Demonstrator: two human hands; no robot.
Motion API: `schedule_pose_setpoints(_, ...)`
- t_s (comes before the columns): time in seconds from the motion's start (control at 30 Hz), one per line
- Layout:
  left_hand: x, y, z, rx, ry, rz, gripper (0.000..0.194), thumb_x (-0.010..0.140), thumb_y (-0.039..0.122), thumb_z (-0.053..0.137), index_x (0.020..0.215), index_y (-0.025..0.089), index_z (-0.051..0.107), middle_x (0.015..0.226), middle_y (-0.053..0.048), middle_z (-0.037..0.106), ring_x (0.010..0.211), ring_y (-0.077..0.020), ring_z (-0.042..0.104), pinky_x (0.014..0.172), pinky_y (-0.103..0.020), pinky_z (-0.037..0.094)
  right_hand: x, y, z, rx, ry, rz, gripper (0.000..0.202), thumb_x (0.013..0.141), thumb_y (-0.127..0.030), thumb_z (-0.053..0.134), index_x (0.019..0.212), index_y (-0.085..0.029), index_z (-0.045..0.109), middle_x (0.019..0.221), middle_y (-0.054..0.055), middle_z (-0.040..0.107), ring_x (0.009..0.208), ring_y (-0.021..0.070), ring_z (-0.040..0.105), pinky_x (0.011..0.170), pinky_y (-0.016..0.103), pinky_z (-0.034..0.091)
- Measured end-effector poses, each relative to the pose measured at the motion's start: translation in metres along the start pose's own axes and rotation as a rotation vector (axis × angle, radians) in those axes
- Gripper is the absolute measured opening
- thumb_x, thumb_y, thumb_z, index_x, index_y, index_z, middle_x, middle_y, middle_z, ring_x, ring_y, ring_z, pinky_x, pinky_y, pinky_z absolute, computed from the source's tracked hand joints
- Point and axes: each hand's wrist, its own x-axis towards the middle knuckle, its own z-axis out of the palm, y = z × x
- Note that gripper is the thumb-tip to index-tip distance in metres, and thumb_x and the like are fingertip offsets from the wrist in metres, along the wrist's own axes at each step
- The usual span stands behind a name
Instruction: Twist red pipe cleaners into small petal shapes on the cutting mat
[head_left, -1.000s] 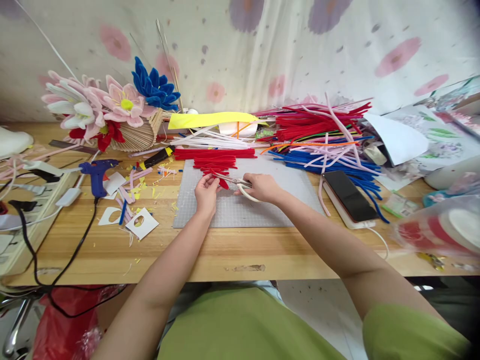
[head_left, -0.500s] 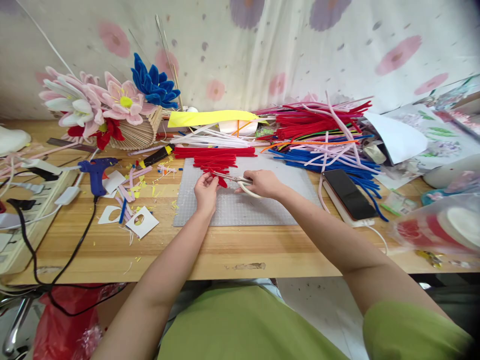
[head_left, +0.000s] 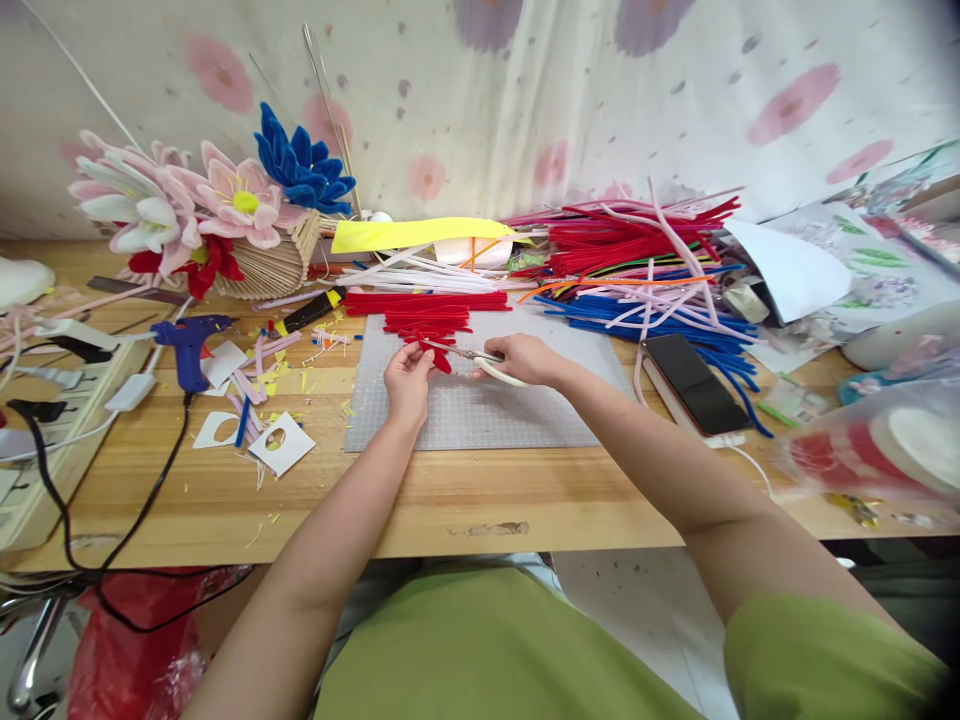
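- A pale curtain [head_left: 495, 115] printed with pink and purple flowers hangs behind a wooden desk [head_left: 420, 515].
- On the clear plastic bag [head_left: 825, 450] at the far right, or on what is inside it, any lettering is too blurred to read; the small packet [head_left: 793, 402] near it is likewise too small to make out.
- That plastic bag holds a red-and-white thing with a round white top, perhaps a cup.
- At the back left, a pleated straw-coloured holder [head_left: 262, 268] lies on its side; pink, white and red fuzzy flowers [head_left: 247, 205] crowd about its left end, a blue flower [head_left: 304, 165] above them.
- A red plastic bag [head_left: 124, 650] sits below the desk's left end, its contents hidden.
- The left hand [head_left: 409, 382] has its grip pinched on a red petal-shaped piece [head_left: 442, 362], which is over the upper left part of a grey gridded cutting mat [head_left: 525, 425].
- The right hand [head_left: 527, 361] has its grip closed round the pale handles of scissors [head_left: 501, 376]; the blades point left and reach the red piece by the left fingertips. How far the blades are parted cannot be told.
- Just beyond the left hand lie short red pipe cleaners [head_left: 426, 322], with longer red pipe cleaners [head_left: 427, 302] behind them.
- A blue glue gun [head_left: 186, 350] lies left of the mat, a dark phone [head_left: 690, 382] right of it.
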Motion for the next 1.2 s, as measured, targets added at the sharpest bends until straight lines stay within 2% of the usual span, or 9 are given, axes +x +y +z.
schedule_pose_setpoints(0.27, 0.0, 0.0, 0.0, -0.013, -0.012, 0.013, 0.027, 0.055, 0.022, 0.073, 0.079, 0.016, 0.061, 0.067, 0.002, 0.059, 0.064, -0.0098, 0.057, 0.062, -0.025, 0.052, 0.001, 0.002, -0.002, -0.004, 0.006, -0.01, 0.055, 0.072, -0.071, 0.043, 0.075, -0.019, 0.061, 0.069, 0.003, 0.061, 0.06, 0.0127, 0.046, 0.054, 0.024, 0.025)
schedule_pose_setpoints(0.43, 0.003, 0.0, 0.0, 0.005, -0.028, 0.005, 0.026, 0.056, 0.02, 0.07, 0.081, 0.017, 0.061, 0.071, 0.001, 0.061, 0.066, -0.0107, 0.058, 0.058, -0.024, 0.05, 0.001, 0.006, -0.006, 0.035, -0.054, -0.039, 0.052, 0.071, -0.069, 0.049, 0.081, -0.019, 0.06, 0.075, 0.003, 0.062, 0.063, 0.0135, 0.048, 0.055, 0.024, 0.027)
schedule_pose_setpoints(0.53, 0.011, 0.005, -0.004, 0.014, 0.022, 0.006, 0.022, 0.058, 0.019, 0.066, 0.078, 0.017, 0.06, 0.074, 0.0, 0.063, 0.064, -0.0104, 0.058, 0.054, -0.021, 0.047, 0.0, 0.024, -0.011, 0.069, -0.034, -0.011, 0.049, 0.07, -0.064, 0.054, 0.088, -0.019, 0.059, 0.082, 0.003, 0.063, 0.069, 0.0147, 0.051, 0.057, 0.024, 0.03)
schedule_pose_setpoints(0.6, 0.018, 0.008, -0.009, 0.008, 0.075, 0.013, 0.02, 0.058, 0.017, 0.063, 0.077, 0.017, 0.06, 0.073, 0.001, 0.063, 0.059, -0.0087, 0.056, 0.05, -0.019, 0.044, -0.003, 0.045, -0.015, 0.084, 0.028, 0.12, 0.049, 0.071, -0.064, 0.054, 0.088, -0.018, 0.058, 0.083, 0.005, 0.063, 0.07, 0.0157, 0.053, 0.058, 0.024, 0.032)
schedule_pose_setpoints(0.7, 0.025, 0.009, -0.013, 0.041, 0.069, 0.025, 0.02, 0.059, 0.02, 0.063, 0.079, 0.018, 0.063, 0.077, 0.0, 0.064, 0.057, -0.0074, 0.053, 0.045, -0.017, 0.042, -0.011, 0.077, -0.017, 0.085, 0.132, 0.306, 0.046, 0.072, -0.056, 0.057, 0.095, -0.016, 0.056, 0.089, 0.008, 0.064, 0.073, 0.017, 0.054, 0.061, 0.026, 0.034)
schedule_pose_setpoints(0.87, 0.023, 0.006, -0.014, 0.2, -0.11, -0.016, 0.025, 0.056, 0.019, 0.071, 0.081, 0.017, 0.068, 0.071, -0.001, 0.064, 0.057, -0.009, 0.054, 0.046, -0.019, 0.044, -0.022, 0.102, -0.008, -0.057, 0.16, 0.378, 0.035, 0.078, -0.04, 0.055, 0.094, -0.009, 0.06, 0.096, 0.018, 0.063, 0.084, 0.0222, 0.056, 0.065, 0.031, 0.034)
schedule_pose_setpoints(1.03, 0.019, 0.013, -0.011, 0.368, -0.315, -0.041, 0.034, 0.049, 0.011, 0.076, 0.083, 0.017, 0.071, 0.066, -0.002, 0.065, 0.059, -0.0112, 0.056, 0.059, -0.025, 0.048, -0.022, 0.112, 0.0, -0.101, 0.224, 0.392, 0.028, 0.077, -0.027, 0.055, 0.101, -0.015, 0.063, 0.104, 0.015, 0.064, 0.094, 0.0267, 0.058, 0.074, 0.035, 0.041)
schedule_pose_setpoints(1.13, 0.02, 0.016, -0.006, 0.52, -0.437, -0.033, 0.032, 0.049, 0.007, 0.075, 0.079, 0.017, 0.072, 0.072, -0.006, 0.068, 0.067, -0.0152, 0.06, 0.072, -0.031, 0.049, -0.02, 0.107, -0.001, -0.114, 0.297, 0.405, 0.035, 0.076, -0.024, 0.055, 0.109, -0.015, 0.062, 0.111, 0.016, 0.061, 0.1, 0.0286, 0.057, 0.08, 0.038, 0.043)
schedule_pose_setpoints(1.2, 0.022, 0.014, -0.003, 0.604, -0.481, -0.038, 0.033, 0.048, 0.005, 0.075, 0.078, 0.017, 0.073, 0.073, -0.007, 0.069, 0.068, -0.0176, 0.062, 0.075, -0.034, 0.048, -0.019, 0.09, 0.0, -0.057, 0.419, 0.337, 0.035, 0.079, -0.027, 0.052, 0.11, -0.015, 0.061, 0.111, 0.015, 0.062, 0.102, 0.0268, 0.057, 0.083, 0.037, 0.043)
